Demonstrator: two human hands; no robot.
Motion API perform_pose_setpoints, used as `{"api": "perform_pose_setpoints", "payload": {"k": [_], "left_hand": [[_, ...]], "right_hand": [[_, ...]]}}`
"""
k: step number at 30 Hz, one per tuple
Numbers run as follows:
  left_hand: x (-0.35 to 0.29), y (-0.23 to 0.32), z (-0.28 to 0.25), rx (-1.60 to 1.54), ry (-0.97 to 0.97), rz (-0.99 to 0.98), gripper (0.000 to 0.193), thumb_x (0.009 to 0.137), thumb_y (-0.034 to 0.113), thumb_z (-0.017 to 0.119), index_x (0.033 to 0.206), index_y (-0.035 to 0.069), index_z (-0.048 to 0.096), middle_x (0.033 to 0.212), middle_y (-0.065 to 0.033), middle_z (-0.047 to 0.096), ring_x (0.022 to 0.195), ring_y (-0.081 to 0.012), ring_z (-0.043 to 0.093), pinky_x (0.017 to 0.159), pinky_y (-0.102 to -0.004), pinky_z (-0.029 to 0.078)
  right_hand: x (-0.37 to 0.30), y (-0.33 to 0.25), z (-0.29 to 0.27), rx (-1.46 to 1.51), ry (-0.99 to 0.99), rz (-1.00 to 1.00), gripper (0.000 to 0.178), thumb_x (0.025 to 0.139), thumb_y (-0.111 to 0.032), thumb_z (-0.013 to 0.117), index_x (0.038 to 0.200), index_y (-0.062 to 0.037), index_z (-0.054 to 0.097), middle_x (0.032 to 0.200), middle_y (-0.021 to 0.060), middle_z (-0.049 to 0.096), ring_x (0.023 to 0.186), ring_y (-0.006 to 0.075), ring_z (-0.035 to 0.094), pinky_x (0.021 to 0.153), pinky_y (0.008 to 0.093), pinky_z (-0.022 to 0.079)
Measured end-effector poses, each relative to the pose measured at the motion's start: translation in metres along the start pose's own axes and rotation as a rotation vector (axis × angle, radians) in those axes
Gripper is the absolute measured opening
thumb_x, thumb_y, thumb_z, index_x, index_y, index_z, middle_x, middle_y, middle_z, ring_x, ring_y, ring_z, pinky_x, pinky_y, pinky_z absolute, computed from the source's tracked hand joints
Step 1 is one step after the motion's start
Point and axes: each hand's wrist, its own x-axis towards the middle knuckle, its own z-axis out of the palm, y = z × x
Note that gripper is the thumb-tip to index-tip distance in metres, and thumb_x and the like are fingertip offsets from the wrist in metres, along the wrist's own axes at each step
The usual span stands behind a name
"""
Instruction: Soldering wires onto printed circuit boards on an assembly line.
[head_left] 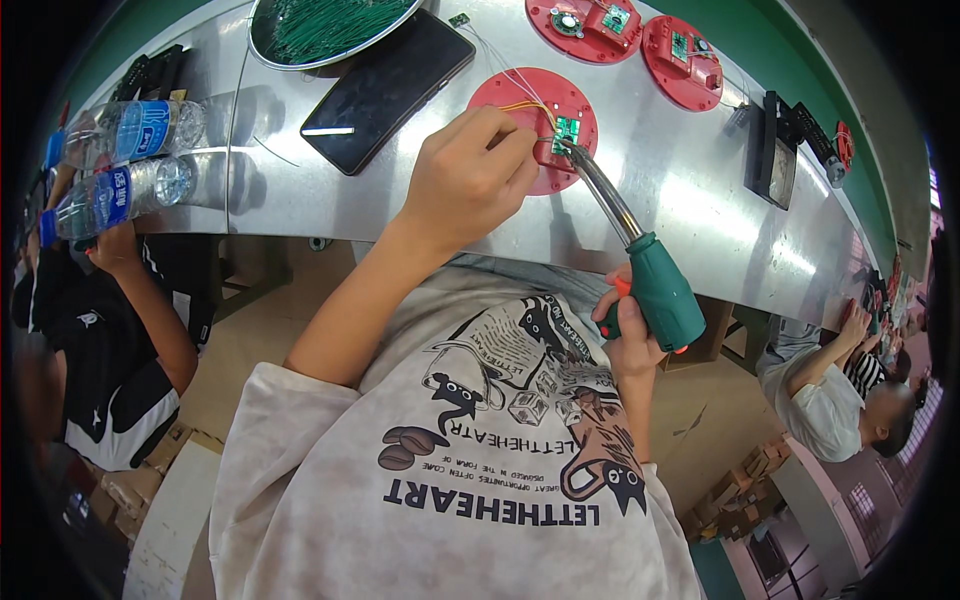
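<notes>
Looks like soldering's underway: right hand (632,335) grips the green soldering gun (668,300) at the circuit board (566,130), left hand (472,175) pinches something I can't make out, so next probably needs steadiness.

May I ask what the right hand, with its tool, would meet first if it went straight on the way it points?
Led by the green-handled soldering tool, the right hand would first meet the green circuit board on the red disc; the tip appears right at it, though depth leaves contact unclear.
</notes>
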Motion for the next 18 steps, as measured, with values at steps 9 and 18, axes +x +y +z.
{"api": "perform_pose_setpoints", "payload": {"k": [9, 18], "left_hand": [[-0.0002, -0.0003, 0.0023, 0.029, 0.007, 0.029, 0.02, 0.071, -0.003, 0.076, 0.09, 0.003, 0.073, 0.082, -0.0069, 0.064, 0.069, -0.0227, 0.065, 0.062, -0.0333, 0.054], [-0.0019, -0.0008, 0.0026, 0.027, -0.003, 0.03, 0.02, 0.071, -0.003, 0.076, 0.09, 0.003, 0.072, 0.082, -0.0066, 0.064, 0.07, -0.0225, 0.065, 0.062, -0.0335, 0.054]], "right_hand": [[0.0011, -0.0031, 0.0025, 0.029, 0.017, 0.022, 0.033, 0.095, -0.007, 0.058, 0.124, 0.0083, 0.057, 0.107, 0.0214, 0.063, 0.062, 0.0229, 0.061, 0.056, 0.0317, 0.05], [0.0031, -0.0034, -0.0022, 0.107, 0.021, 0.097, 0.033, 0.092, -0.012, 0.063, 0.12, 0.0067, 0.058, 0.101, 0.0181, 0.063, 0.061, 0.023, 0.062, 0.056, 0.033, 0.05]]}}
